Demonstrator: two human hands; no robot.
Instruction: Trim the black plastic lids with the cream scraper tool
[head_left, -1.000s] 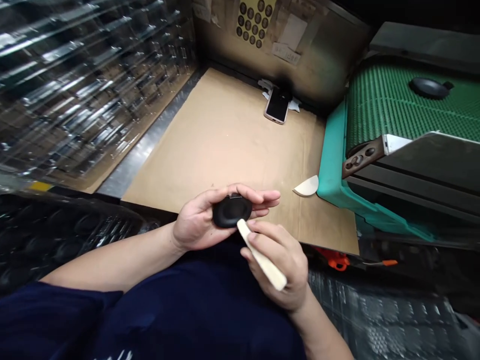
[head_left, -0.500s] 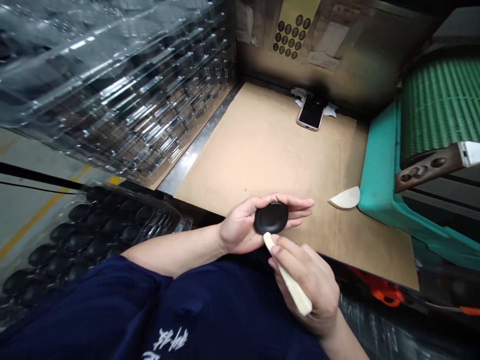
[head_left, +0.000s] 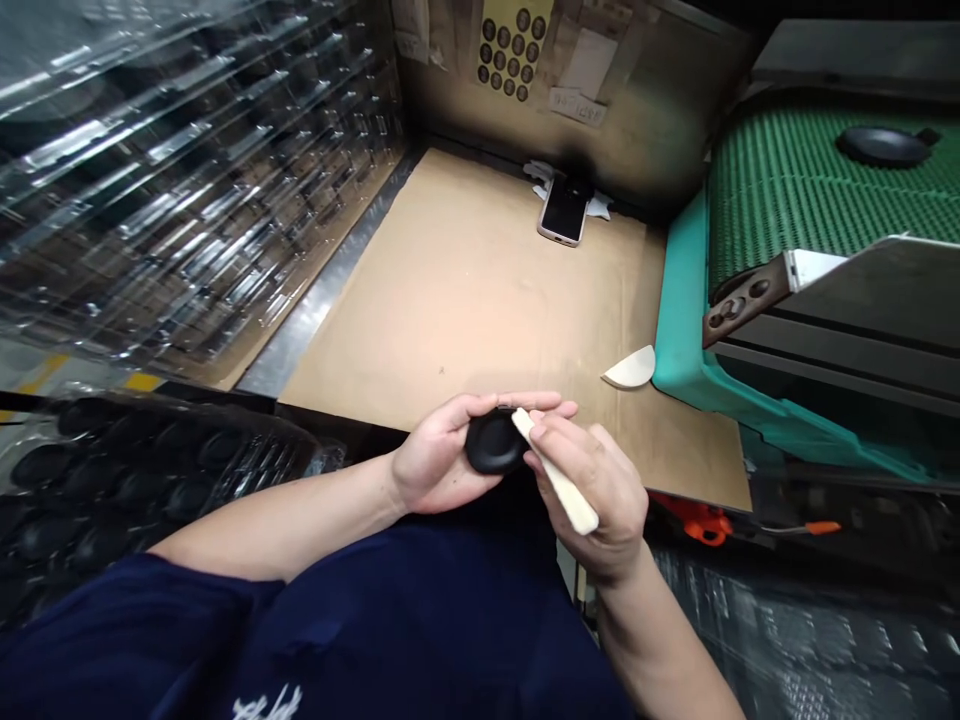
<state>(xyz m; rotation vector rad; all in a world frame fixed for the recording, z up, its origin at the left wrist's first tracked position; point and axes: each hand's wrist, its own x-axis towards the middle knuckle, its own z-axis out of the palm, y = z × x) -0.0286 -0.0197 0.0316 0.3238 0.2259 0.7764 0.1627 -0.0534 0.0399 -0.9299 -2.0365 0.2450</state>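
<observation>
A small black round case (head_left: 495, 442), smooth and dished in the middle, rests in the palm of my left hand (head_left: 439, 455). My left thumb lies along its upper edge, and the fingers extend behind it. My right hand (head_left: 592, 485) pinches a cream-coloured sponge pad (head_left: 564, 488), seen nearly edge-on. The tip of this pad touches the upper right rim of the case. Both hands are just off the front edge of the cardboard-covered table (head_left: 450, 300). A white half-round pad (head_left: 631, 369) lies on the cardboard to the right.
A phone (head_left: 562, 212) lies at the table's back. Clear plastic trays (head_left: 187, 150) are stacked at left, above trayed black cases (head_left: 112, 480). At right, a green conveyor belt (head_left: 795, 190) carries a black round piece (head_left: 885, 146) beside a teal bin (head_left: 686, 300). An orange-handled tool (head_left: 705, 522) sits below the table.
The pad's tip has moved from the lower rim of the black case to its upper right rim. My view has turned right, bringing the black piece on the belt into sight.
</observation>
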